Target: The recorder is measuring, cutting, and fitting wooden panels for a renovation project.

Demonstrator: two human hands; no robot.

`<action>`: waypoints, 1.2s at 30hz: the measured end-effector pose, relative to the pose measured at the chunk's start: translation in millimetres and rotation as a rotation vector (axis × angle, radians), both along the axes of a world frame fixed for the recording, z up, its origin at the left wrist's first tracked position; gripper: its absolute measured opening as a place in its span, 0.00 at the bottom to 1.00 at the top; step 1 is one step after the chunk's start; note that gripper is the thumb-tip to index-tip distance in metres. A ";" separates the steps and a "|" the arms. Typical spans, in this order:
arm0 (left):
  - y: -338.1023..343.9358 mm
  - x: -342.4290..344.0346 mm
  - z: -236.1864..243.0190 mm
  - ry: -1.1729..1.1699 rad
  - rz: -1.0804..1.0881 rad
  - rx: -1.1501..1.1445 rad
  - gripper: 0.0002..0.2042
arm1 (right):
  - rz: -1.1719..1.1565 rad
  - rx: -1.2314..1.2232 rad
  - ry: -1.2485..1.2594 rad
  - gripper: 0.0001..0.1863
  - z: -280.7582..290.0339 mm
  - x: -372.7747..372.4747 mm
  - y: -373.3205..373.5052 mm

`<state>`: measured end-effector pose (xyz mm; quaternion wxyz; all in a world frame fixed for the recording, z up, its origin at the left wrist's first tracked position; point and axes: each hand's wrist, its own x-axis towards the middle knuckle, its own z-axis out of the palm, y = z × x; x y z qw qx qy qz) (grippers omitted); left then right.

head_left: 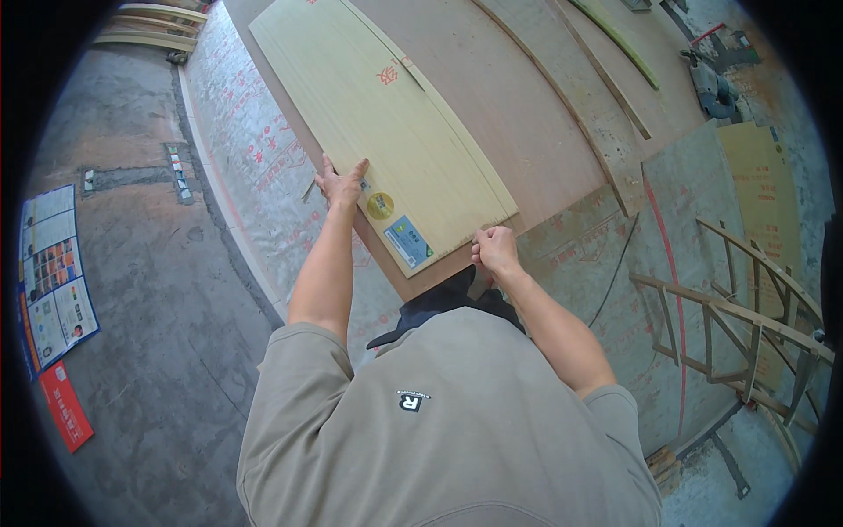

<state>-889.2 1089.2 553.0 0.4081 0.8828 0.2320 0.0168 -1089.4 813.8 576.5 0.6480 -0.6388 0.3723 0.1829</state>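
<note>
A long pale yellow wooden board [413,149] lies on a larger brownish sheet [549,167], running away from me toward the upper left. It carries red print, a round gold sticker [379,205] and a blue label [409,241] near its close end. My left hand [341,184] rests at the board's left edge with thumb and fingers spread. At the near right end, my right hand [496,250] is closed, its fingers pinched together against the edge. Whatever is between those fingers is too small to make out. A thin strip or cut line [457,132] runs along the board's curved right side.
Curved wooden strips [571,97] and a green strip [619,44] lie on the sheet to the right. A power tool [713,88] sits at the far right. A wooden lattice frame [729,307] stands at right. Printed posters [57,281] lie on the grey floor at left.
</note>
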 end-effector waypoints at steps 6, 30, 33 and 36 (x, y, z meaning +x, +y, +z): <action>1.6 13.2 -4.5 0.006 -0.012 0.035 0.58 | -0.009 0.045 -0.061 0.13 -5.8 9.1 -5.6; -37.9 10.2 15.1 -0.030 -0.025 0.417 0.53 | 0.124 0.037 -0.249 0.16 -24.7 0.1 -30.0; -49.4 -34.2 1.9 -0.101 -0.442 0.603 0.48 | 0.227 -0.082 -0.348 0.14 -9.1 -59.7 -56.3; -121.1 -126.2 37.5 0.014 -0.837 0.680 0.47 | 0.114 -0.101 -0.242 0.13 -35.6 -165.4 -112.2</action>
